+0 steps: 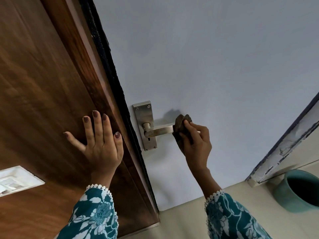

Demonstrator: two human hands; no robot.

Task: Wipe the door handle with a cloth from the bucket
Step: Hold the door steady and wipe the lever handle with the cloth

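A dark cloth (181,125) is pinched in the right hand (196,144) and pressed over the free end of the door handle (160,130). The left hand (98,142) is laid flat, fingers spread, against the wooden panel (43,83). A teal bucket (283,195) is seen on the floor at lower right.

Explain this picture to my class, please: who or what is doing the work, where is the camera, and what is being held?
No machine here: a person works with two bare hands. The single picture comes from a wide-angle camera worn on the person's head, looking forward and down, which is why the walls lean oddly.

The left hand rests flat, fingers spread, on the brown wooden surface beside the door; it holds nothing.

The right hand has its grip closed on a dark brown cloth, pressed against the free end of the metal door handle. The handle is a lever on a metal backplate, fixed to the pale door.

At the lower right, a teal bucket stands on the floor. Its inside looks dark, so what it contains cannot be told.
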